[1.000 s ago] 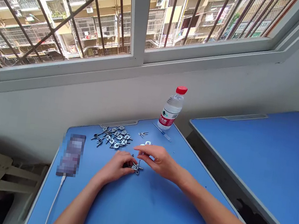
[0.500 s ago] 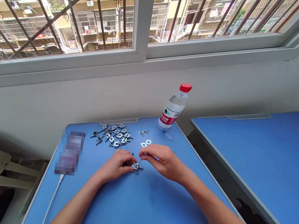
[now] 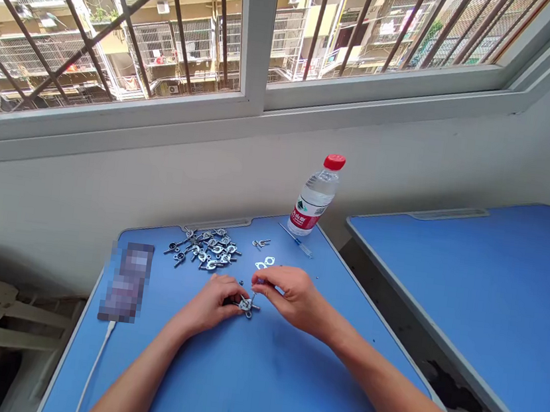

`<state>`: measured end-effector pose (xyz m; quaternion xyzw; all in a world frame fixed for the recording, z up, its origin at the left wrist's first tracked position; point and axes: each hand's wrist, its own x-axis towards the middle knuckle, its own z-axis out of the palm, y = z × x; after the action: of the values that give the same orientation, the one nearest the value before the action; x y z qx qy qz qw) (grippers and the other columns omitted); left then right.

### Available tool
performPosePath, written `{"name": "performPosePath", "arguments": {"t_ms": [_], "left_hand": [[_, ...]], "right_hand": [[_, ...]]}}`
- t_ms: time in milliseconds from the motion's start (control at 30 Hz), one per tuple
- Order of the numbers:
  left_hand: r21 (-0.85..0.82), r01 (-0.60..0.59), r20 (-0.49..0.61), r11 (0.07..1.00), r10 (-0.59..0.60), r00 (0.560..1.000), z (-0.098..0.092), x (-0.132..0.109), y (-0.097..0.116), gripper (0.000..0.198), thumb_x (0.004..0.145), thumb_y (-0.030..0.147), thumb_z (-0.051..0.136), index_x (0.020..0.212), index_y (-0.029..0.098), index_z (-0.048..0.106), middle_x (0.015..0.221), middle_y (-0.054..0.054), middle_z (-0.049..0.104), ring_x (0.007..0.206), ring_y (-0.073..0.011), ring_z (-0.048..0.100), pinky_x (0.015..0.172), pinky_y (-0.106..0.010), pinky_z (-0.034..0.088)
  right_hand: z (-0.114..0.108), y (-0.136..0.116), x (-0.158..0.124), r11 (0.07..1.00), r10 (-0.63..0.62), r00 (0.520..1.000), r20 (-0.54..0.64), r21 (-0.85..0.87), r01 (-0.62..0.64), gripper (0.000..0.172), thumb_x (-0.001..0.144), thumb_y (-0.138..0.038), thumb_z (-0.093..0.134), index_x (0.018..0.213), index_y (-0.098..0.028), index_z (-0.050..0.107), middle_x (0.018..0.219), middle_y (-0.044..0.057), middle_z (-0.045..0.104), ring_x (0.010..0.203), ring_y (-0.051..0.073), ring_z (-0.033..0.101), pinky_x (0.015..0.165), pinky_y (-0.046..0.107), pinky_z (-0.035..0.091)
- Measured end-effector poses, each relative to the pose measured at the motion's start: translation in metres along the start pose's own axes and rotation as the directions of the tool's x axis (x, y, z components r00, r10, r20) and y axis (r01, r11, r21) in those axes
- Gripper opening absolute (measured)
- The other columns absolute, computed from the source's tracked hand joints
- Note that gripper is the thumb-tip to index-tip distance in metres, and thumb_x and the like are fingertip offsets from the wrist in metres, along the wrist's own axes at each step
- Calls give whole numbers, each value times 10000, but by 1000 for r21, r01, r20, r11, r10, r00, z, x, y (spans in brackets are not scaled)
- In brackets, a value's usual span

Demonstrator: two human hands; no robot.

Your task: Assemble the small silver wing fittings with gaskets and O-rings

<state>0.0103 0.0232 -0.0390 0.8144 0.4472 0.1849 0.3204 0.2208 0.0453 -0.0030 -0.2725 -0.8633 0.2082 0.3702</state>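
My left hand (image 3: 210,302) rests on the blue desktop (image 3: 254,377), its fingers gripping a small metal fitting (image 3: 245,305) with a thin upright screw. My right hand (image 3: 294,298) sits just above the fitting, thumb and forefinger pinched at the top of that screw. The fingers hide part of the screw. Behind the hands lies a heap of similar metal fittings (image 3: 203,249). Two thin flat metal gaskets (image 3: 264,263) lie close to my right fingers, and a small fitting (image 3: 260,243) lies apart.
A water bottle with a red cap (image 3: 314,194) and a thin clear-handled screwdriver (image 3: 295,240) stand at the far edge. A blurred phone (image 3: 126,281) with a white cable (image 3: 95,361) lies at left. Another blue desk (image 3: 463,309) stands at right, below a barred window.
My right hand has come down from above the fitting, and its spread fingers have closed to a pinch on the screw. The view has shifted slightly.
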Motion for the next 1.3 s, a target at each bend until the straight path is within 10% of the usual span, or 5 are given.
{"name": "performPosePath", "arguments": {"t_ms": [400, 1300], "left_hand": [[-18, 25, 15, 1000, -25, 1000, -2, -1, 3, 121, 861, 238, 699, 981, 228, 683, 884, 3, 661, 876, -182, 562, 892, -329, 366], [-24, 34, 53, 999, -32, 998, -5, -1, 1, 135, 885, 290, 676, 1007, 234, 689, 938, -10, 681, 917, -190, 570, 907, -331, 371]], "right_hand": [[-4, 3, 2, 973, 170, 985, 7, 160, -169, 240, 951, -320, 522, 823, -167, 656, 674, 22, 656, 539, 122, 540, 526, 242, 443], [-12, 1, 3, 996, 32, 994, 105, 75, -40, 240, 984, -257, 473, 848, -184, 658, 716, 26, 684, 602, 127, 575, 582, 238, 439]]}}
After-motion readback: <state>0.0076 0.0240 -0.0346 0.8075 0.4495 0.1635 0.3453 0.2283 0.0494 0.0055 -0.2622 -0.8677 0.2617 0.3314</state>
